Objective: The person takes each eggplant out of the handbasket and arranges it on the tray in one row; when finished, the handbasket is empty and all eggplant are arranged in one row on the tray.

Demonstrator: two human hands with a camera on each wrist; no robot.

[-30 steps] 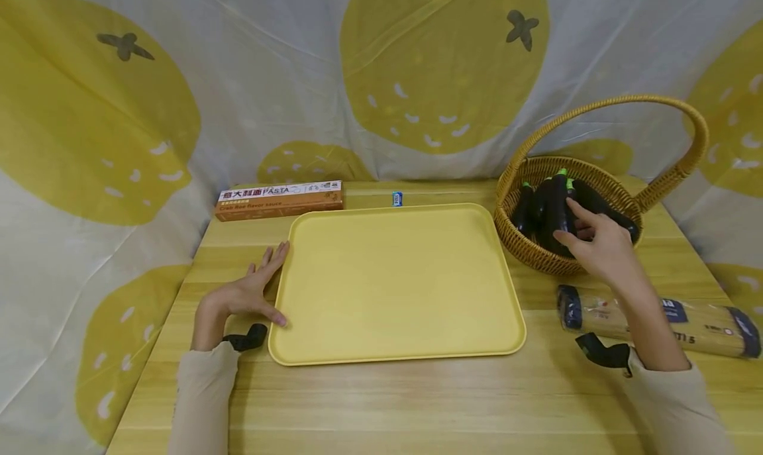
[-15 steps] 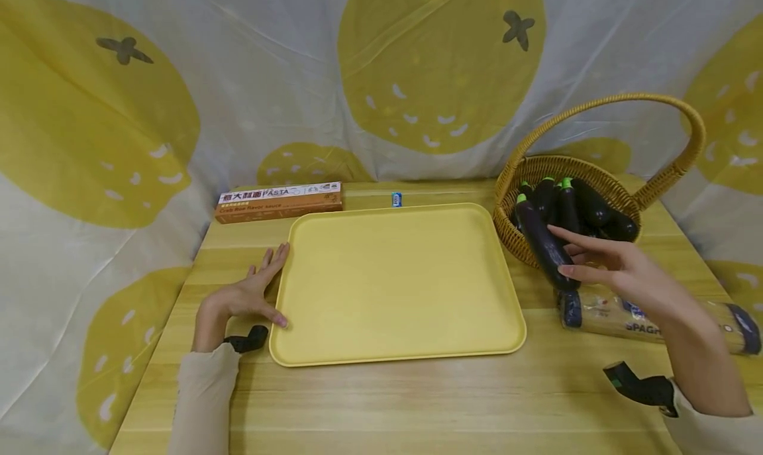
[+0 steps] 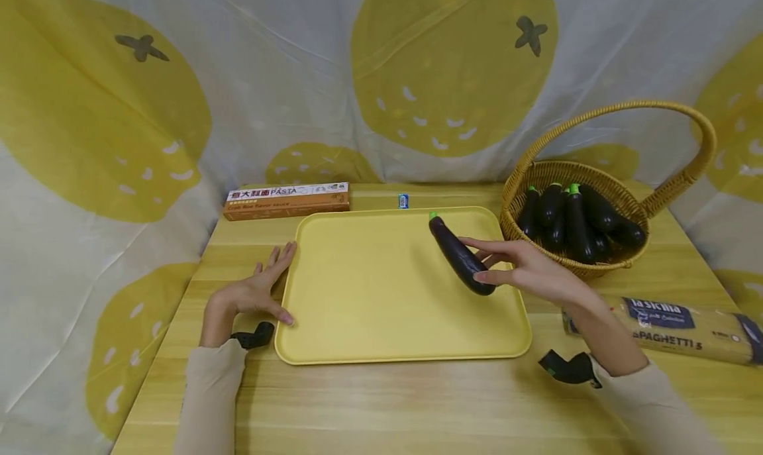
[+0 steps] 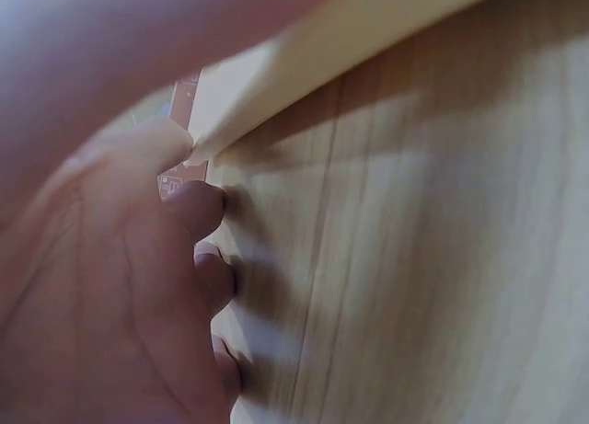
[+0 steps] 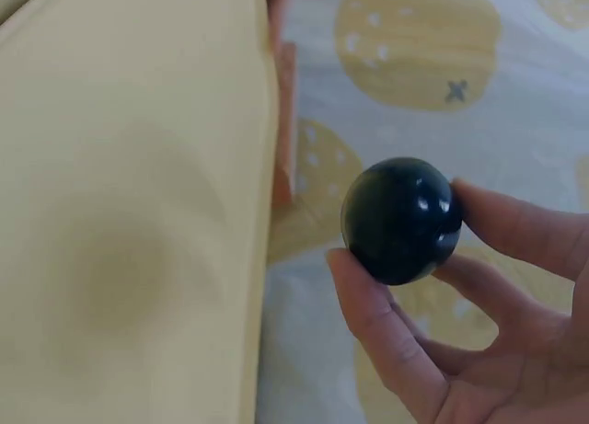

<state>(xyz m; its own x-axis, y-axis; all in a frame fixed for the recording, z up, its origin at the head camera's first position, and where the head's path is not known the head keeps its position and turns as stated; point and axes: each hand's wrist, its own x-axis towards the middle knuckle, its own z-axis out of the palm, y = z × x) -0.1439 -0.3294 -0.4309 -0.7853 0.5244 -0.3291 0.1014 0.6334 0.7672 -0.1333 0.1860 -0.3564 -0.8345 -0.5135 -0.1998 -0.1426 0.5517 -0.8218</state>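
Observation:
My right hand (image 3: 524, 266) pinches a dark purple eggplant (image 3: 457, 253) near its rounded end, over the right part of the yellow tray (image 3: 357, 283). The eggplant's green stem tip points to the far left, and its shadow falls on the tray. In the right wrist view, thumb and fingertips grip the eggplant's glossy round end (image 5: 402, 222). My left hand (image 3: 253, 293) rests at the tray's left edge, fingers spread and thumb at the rim. The left wrist view shows its fingertips (image 4: 198, 208) on the wooden table beside the tray's side.
A wicker basket (image 3: 596, 269) with a tall handle holds several eggplants (image 3: 578, 226) at the back right. A spaghetti pack (image 3: 685, 329) lies in front of it. Behind the tray are a pasta box (image 3: 286, 200) and a small blue packet (image 3: 403, 201). A patterned curtain (image 3: 322, 77) hangs behind.
My right hand has lifted one eggplant out of the basket and carried it left over the tray. My left hand has stayed at the tray's left edge.

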